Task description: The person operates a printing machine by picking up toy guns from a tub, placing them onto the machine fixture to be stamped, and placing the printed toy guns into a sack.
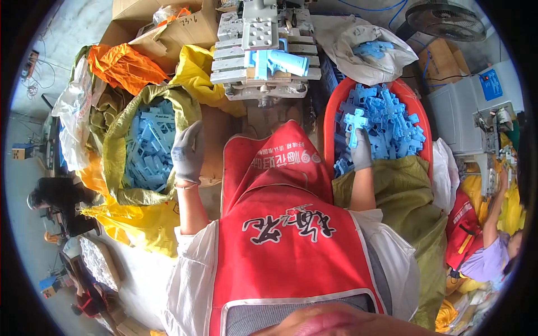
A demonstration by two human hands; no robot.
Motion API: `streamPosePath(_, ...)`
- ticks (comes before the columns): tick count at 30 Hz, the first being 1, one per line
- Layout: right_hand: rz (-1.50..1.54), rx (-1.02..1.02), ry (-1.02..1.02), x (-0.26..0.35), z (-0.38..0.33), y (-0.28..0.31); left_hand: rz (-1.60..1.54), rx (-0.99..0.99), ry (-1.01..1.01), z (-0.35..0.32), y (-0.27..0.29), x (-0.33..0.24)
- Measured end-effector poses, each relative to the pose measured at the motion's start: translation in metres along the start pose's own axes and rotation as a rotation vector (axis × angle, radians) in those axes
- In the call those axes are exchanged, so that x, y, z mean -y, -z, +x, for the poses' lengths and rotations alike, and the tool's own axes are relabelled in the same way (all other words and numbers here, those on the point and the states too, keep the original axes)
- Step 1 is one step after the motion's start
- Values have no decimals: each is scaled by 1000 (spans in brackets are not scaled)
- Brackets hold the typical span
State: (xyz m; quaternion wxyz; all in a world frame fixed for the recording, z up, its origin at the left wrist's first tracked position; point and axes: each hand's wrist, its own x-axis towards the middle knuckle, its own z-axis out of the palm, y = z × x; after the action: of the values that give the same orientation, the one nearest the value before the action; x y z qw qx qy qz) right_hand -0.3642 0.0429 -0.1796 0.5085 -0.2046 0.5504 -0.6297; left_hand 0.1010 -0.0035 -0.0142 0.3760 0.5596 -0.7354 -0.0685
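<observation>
My right hand [362,152], in a grey glove, grips a light blue plastic toy gun part [356,120] above the red tub [330,99]. Many similar blue parts [386,115] are heaped in that tub. On the left, my gloved left hand [188,154] hovers by the rim of an olive woven sack [112,162]; its fingers are stretched out, with nothing seen in them. Inside the sack lie more blue plastic pieces [150,145]. Straight ahead, a blue toy gun body [280,63] rests on its side on the machine's bed, under a perforated metal head [260,35].
The slatted machine table [230,56] stands between sack and tub. A white sack [358,47] with blue parts sits behind the tub, near a black fan [445,21]. Cardboard boxes [185,33] and orange and yellow bags [124,66] crowd the left. Another person [487,249] works at far right.
</observation>
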Motion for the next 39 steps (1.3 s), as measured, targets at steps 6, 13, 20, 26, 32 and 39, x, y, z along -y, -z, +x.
streamPosePath(6, -69, 31, 116, 33, -22, -28, -85, -14, -27, 34, -1, -20)
streamPosePath(13, -118, 56, 187, 60, -35, -46, -79, 46, -286, 116, -28, -49)
streamPosePath(20, -298, 123, 308, 97, -57, -73, -246, 292, -325, 168, -59, -50)
streamPosePath(26, -477, 216, 655, 143, -39, -141, -387, 151, -275, 156, -56, -40)
streamPosePath(32, -907, 416, 1287, 162, -8, -232, -466, -144, -18, 87, -9, 35)
streamPosePath(39, -1350, 509, 1343, 170, 7, -250, -103, -286, 442, -15, 62, 92)
